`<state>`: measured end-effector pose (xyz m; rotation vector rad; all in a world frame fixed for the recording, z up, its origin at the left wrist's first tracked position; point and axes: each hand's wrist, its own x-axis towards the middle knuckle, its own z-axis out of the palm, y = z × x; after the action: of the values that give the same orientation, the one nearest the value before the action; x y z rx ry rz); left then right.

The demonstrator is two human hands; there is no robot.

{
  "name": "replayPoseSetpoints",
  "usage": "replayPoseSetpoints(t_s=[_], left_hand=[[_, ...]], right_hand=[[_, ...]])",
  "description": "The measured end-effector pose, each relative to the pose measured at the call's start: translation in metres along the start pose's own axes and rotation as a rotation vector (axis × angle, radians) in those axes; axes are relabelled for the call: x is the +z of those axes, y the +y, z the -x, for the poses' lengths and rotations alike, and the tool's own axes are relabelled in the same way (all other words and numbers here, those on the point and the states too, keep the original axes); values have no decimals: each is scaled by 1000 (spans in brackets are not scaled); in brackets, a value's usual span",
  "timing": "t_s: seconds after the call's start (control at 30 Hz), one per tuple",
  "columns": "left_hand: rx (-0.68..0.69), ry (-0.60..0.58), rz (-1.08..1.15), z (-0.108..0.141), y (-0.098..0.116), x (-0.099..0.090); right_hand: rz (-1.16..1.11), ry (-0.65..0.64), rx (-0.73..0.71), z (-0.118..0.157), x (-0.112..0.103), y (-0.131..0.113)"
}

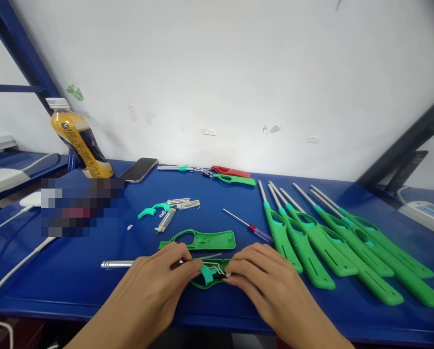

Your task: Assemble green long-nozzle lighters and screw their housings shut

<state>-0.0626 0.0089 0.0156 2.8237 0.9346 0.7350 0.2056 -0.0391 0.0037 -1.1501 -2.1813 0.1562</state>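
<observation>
An opened green lighter half [202,286] lies near the table's front edge, with white wires, a black part and a teal trigger [207,275] in it. My left hand [166,274] is closed at its left side, fingertips pinching by the teal trigger. My right hand [262,271] is closed over its right end, thumb and finger at a small white piece [227,275] beside the black part. A metal tube [117,264] sticks out left of my left hand. Just behind my hands rests the other green shell half [215,240], its inner side up.
Several green lighters [320,252] lie at the right, beside a screwdriver [260,233]. Behind my hands are clear tanks [166,219] and teal triggers [147,212]. Farther back lie a phone [141,169], red shells [231,171] and metal tubes [173,168]. A bottle [80,140] stands back left.
</observation>
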Motion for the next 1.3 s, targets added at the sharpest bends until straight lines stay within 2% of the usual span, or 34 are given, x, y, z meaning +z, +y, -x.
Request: replayPoseSetpoints(t_s=[0.13,0.53,0.9,1.07,1.3], left_hand=[[-8,1,29,1,-1,6],[19,101,42,-7,2,12],[75,136,47,-9,-3,8],[87,109,-1,-8,-4,6],[99,147,-4,-11,-4,3]], right_hand=[[-3,10,-10,0,1,1],[-13,91,-58,-4,-1,-1],[-105,50,85,-2,-1,0],[-65,61,64,-4,0,0],[-1,71,17,-4,0,0]])
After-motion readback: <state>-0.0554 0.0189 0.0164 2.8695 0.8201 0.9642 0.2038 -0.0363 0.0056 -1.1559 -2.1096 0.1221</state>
